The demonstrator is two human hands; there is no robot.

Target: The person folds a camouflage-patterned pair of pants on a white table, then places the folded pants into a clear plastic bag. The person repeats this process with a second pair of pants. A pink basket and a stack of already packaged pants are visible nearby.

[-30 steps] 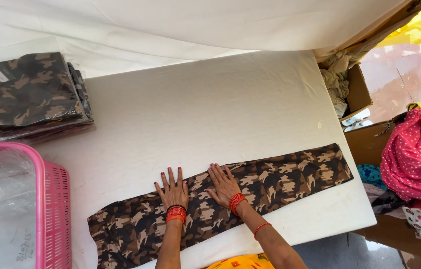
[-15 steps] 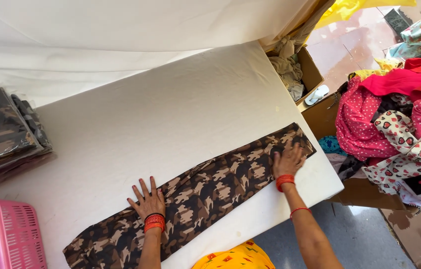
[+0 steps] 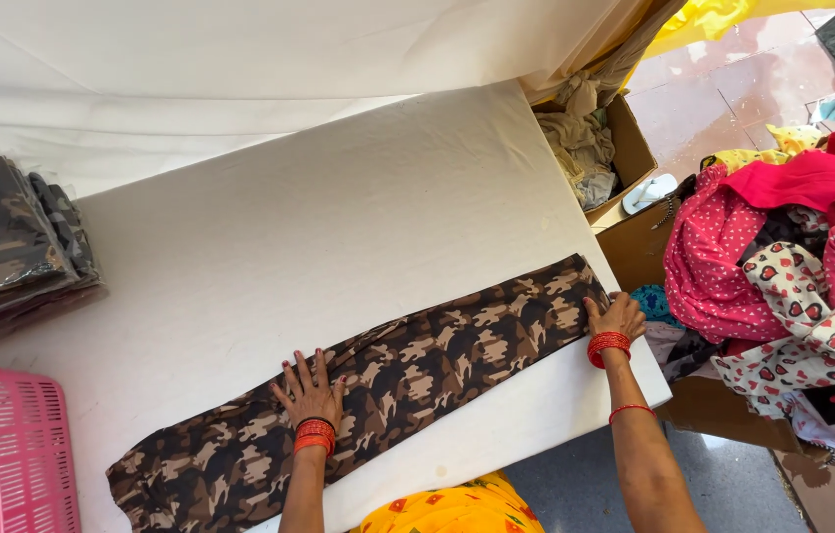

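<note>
While left hand (image 3: 311, 395) presses camouflage cloth (image 3: 378, 380) with fingers spread, right hand (image 3: 617, 316) clasps its end

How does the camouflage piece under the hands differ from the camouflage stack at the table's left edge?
The camouflage piece lies as one long flat strip across the white table; the camouflage stack is several pieces folded into a compact pile. The left hand presses on the strip and the right hand is at its far end; nothing touches the stack. Both share a brown camouflage print.

Brown-and-tan camouflage cloth (image 3: 407, 385) on a white table (image 3: 318, 227); pink basket (image 3: 22, 444), red bangles (image 3: 609, 345), heart-print and dotted pink fabrics (image 3: 783, 266)
</note>
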